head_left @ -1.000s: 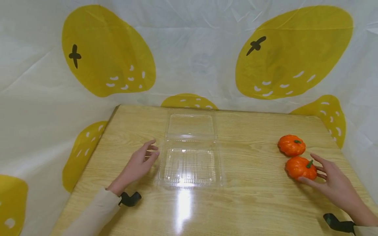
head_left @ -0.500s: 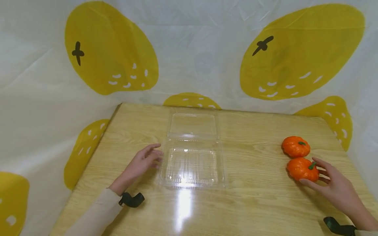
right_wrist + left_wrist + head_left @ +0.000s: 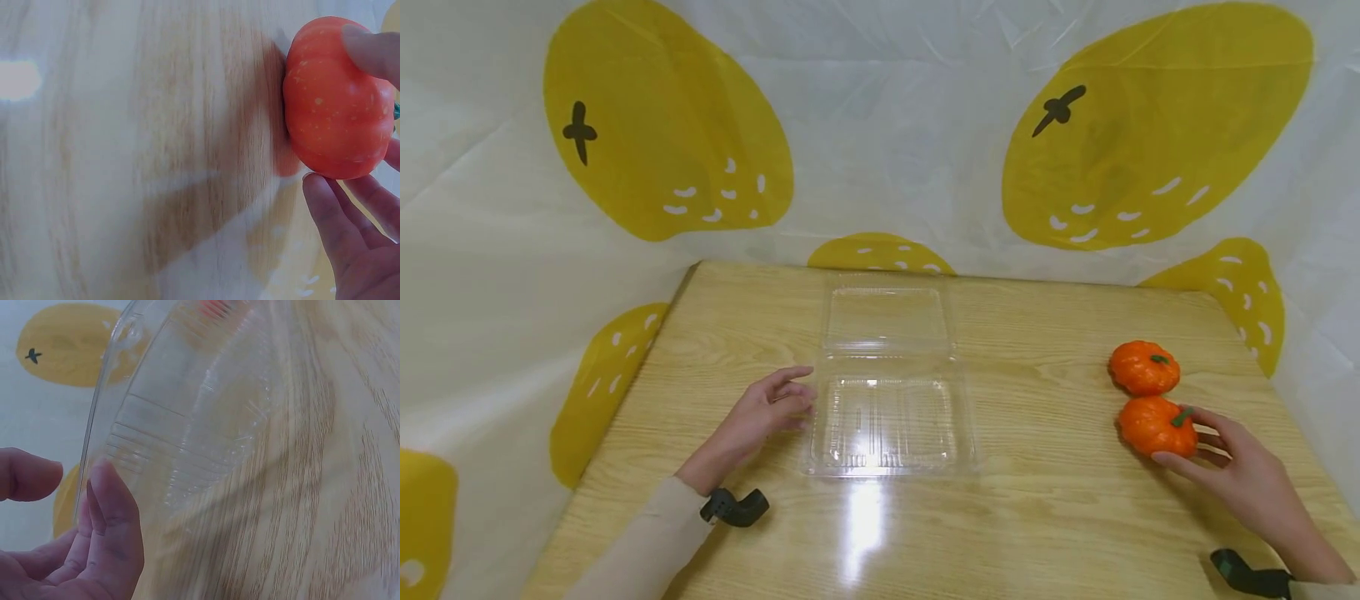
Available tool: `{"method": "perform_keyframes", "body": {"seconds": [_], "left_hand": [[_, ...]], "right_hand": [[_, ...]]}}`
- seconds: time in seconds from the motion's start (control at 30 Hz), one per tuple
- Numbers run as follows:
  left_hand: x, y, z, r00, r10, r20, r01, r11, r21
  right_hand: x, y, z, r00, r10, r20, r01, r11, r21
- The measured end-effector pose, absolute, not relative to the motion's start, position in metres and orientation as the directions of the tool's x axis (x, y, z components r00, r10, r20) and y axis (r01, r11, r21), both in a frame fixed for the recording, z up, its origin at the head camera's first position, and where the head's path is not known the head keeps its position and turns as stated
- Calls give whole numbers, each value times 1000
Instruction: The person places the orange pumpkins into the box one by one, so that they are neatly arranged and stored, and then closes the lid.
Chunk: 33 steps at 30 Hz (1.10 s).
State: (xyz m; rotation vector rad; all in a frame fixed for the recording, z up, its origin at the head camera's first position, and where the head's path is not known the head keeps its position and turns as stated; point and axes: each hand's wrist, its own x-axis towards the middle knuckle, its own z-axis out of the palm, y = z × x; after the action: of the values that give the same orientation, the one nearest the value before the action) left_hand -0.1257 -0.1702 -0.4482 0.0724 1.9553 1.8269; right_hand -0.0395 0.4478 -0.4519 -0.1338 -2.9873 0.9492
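My right hand (image 3: pixel 1243 471) holds the nearer of two small orange pumpkins (image 3: pixel 1157 427), thumb on its near side and fingers around its right side. In the right wrist view, fingertips touch this pumpkin (image 3: pixel 337 100) on two opposite sides, low over the wood. Just behind it sits the other orange pumpkin (image 3: pixel 1145 367), its green stem pointing right. A clear plastic clamshell container (image 3: pixel 891 421) lies with its lid spread toward the back. At its left edge is my left hand (image 3: pixel 760 425), fingers loosely bent; the left wrist view shows its thumb apart from the fingers.
The wooden table (image 3: pixel 1037 517) ends at the back and left against a pale cloth (image 3: pixel 895 150) printed with big yellow fruit shapes. A black wrist mount (image 3: pixel 735 507) sticks out below the left hand.
The left hand has shifted slightly right, its fingertips now over the container's edge. The right hand has come closer around the nearer pumpkin, which has slid a little left relative to the other one.
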Motion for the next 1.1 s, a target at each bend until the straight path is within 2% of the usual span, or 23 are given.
{"method": "perform_keyframes", "body": {"seconds": [0.43,0.8,1.1], "left_hand": [[-127,-169,-453,-883,353,-308,-321,23,947],[-130,-169,-453,-860,379,-341,-386,-46,921],[-134,-169,-459,-846,411,-339,-417,-114,902]], "right_hand": [[-42,438,-451,-995,101,6,79,810,-581],[-48,424,-442,-995,98,-23,94,809,-581],[-51,403,-431,-995,61,80,-2,788,-616]]}}
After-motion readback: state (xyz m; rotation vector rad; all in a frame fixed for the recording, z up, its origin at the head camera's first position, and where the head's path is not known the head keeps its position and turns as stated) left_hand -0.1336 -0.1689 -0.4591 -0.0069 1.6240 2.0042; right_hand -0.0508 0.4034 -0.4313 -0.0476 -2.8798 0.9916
